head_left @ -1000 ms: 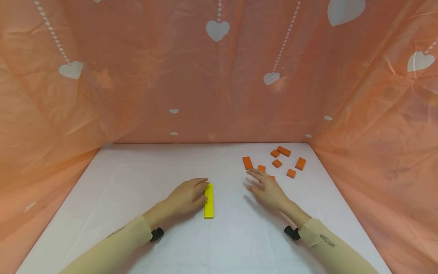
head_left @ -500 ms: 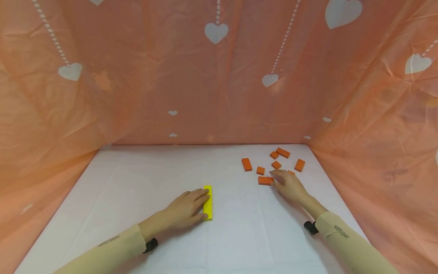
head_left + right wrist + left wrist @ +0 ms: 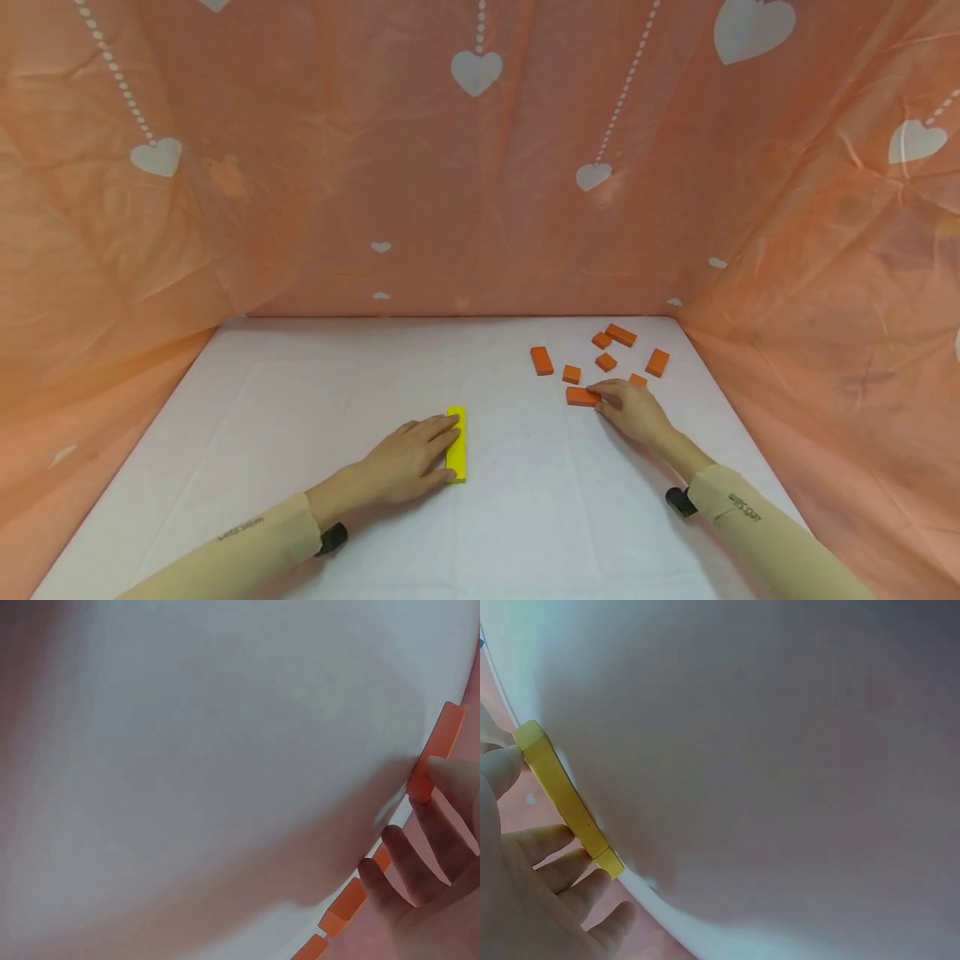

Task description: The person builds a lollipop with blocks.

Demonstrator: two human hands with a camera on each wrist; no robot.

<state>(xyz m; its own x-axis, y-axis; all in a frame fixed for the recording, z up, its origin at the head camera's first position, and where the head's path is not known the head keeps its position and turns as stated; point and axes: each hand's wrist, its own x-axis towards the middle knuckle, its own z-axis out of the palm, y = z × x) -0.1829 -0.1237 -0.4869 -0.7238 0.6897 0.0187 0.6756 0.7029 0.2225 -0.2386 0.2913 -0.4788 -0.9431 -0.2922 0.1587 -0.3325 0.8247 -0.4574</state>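
A narrow yellow strip of blocks [image 3: 457, 450] lies lengthwise on the white table, with a seam showing in the left wrist view. My left hand [image 3: 408, 460] rests along its left side, thumb at the near end and straight fingertips at the far end. In the left wrist view the thumb and several fingertips meet the long edge of the yellow strip [image 3: 559, 787]. Over on the right, my right hand [image 3: 633, 414] pinches the right end of an oblong orange block [image 3: 581, 397], which lies on the table. The right wrist view shows thumb and forefinger on that orange block [image 3: 442, 739].
Several orange blocks lie beyond the right hand: an oblong one [image 3: 542, 361], a small one [image 3: 572, 374], another small one [image 3: 606, 362] and an oblong one [image 3: 657, 362] farther right. A peach curtain [image 3: 465, 192] with hearts encloses the back and sides of the table [image 3: 337, 358].
My right hand has moved right, onto the end of the oblong orange block, and now pinches it. My left hand has shifted slightly nearer, its thumb now at the yellow strip's near end.
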